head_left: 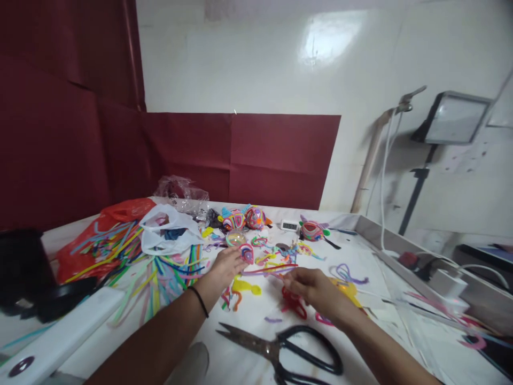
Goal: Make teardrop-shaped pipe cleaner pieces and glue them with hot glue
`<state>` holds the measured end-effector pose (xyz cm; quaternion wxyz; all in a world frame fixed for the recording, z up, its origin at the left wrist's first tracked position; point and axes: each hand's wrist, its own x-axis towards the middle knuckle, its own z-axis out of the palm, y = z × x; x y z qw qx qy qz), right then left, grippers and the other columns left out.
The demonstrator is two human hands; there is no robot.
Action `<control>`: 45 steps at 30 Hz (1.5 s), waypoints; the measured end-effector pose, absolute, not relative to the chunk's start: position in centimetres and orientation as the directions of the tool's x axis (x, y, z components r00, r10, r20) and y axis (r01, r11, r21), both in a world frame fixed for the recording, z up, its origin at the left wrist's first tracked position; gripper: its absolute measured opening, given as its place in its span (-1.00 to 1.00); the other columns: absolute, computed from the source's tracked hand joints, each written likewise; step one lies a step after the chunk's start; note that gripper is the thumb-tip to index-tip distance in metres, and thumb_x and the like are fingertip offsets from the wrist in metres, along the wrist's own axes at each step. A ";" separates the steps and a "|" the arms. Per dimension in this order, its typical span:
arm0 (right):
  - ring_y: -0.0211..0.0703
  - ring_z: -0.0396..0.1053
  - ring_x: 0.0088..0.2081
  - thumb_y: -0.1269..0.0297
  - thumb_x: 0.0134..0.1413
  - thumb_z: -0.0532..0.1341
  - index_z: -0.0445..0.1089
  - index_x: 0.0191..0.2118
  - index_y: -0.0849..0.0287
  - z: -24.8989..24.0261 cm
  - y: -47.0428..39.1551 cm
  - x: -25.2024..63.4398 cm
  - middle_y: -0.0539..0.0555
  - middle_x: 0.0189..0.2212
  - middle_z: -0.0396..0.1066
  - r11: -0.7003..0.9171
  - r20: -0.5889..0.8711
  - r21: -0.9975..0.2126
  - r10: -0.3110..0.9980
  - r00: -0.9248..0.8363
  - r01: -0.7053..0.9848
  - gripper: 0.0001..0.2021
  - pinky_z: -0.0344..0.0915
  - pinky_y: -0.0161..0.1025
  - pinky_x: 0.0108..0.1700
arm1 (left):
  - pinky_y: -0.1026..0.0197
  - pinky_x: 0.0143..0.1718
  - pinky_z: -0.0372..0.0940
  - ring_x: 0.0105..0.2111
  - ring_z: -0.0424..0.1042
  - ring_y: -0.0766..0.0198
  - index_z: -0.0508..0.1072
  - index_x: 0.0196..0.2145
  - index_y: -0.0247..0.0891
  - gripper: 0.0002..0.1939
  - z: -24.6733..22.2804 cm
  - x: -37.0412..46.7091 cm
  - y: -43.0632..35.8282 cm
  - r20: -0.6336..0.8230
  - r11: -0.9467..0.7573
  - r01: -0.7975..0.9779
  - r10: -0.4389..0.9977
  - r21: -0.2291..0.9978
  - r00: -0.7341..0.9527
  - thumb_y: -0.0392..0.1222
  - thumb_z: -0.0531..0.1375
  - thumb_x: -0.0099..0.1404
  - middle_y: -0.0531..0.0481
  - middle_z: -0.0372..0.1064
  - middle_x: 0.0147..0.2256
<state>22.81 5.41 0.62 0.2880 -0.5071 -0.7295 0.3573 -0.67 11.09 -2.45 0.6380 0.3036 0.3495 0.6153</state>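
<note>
My left hand (228,266) pinches a small teardrop-shaped coil of pink, purple and blue pipe cleaner (246,254). From the coil's side, red and purple pipe cleaner strands (270,269) stretch across to my right hand (306,284), whose fingers are closed on their far ends. Beneath the right hand lies a tangle of red pipe cleaner (294,306). A yellow piece (246,286) rests between the two hands. Nearer to me are a short purple piece (273,320) and black-handled scissors (266,348), their blades pointing left.
Bundles of colourful pipe cleaners (156,289) spread from a white plastic bag (170,230) and a red bag (80,262) at left. Finished-looking wrapped balls (312,231) and a small digital display (289,225) stand behind. A charger (447,283) with cables lies at right.
</note>
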 end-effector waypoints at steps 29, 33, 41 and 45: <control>-0.26 0.38 -0.34 0.14 0.27 0.13 0.35 -0.13 0.27 -1.2 9.2 17.0 0.05 -0.28 0.39 -0.037 -0.117 -0.969 0.940 -0.321 0.244 -0.73 0.39 -0.23 -0.30 | 0.18 -0.32 0.47 -0.60 0.36 0.45 0.37 -0.40 -0.32 -0.88 0.0 1.1 8.8 0.013 -0.047 -0.323 0.994 0.945 -0.106 -0.26 0.26 0.15 0.12 0.32 -0.51; -0.26 0.38 -0.34 0.15 0.26 0.13 0.35 -0.13 0.27 -1.4 9.2 17.1 0.05 -0.27 0.39 -0.043 -0.118 -0.971 0.943 -0.312 0.235 -0.74 0.39 -0.23 -0.30 | 0.19 -0.31 0.48 -0.54 0.42 0.41 0.36 -0.36 -0.33 -0.87 -0.3 1.2 8.8 0.019 -0.046 -0.307 0.996 0.951 -0.089 -0.24 0.24 0.17 0.09 0.34 -0.48; -0.26 0.39 -0.34 0.17 0.26 0.14 0.36 -0.13 0.27 -1.4 9.5 16.8 0.05 -0.27 0.39 -0.008 -0.100 -0.958 0.947 -0.305 0.288 -0.75 0.39 -0.23 -0.30 | 0.29 -0.50 0.45 -0.54 0.47 0.32 0.43 -0.36 -0.38 -0.76 -0.3 1.3 8.7 -0.007 0.005 -0.215 1.000 0.977 -0.007 -0.21 0.36 0.04 -0.03 0.43 -0.45; -0.25 0.39 -0.31 0.19 0.25 0.16 0.36 -0.12 0.27 -1.6 9.8 16.5 0.06 -0.24 0.39 0.018 -0.090 -0.952 0.939 -0.333 0.307 -0.77 0.40 -0.22 -0.28 | 0.32 -0.52 0.43 -0.56 0.45 0.34 0.43 -0.43 -0.39 -0.72 -0.9 1.1 9.0 -0.005 0.003 -0.186 1.000 0.982 -0.011 -0.23 0.41 -0.06 0.01 0.42 -0.51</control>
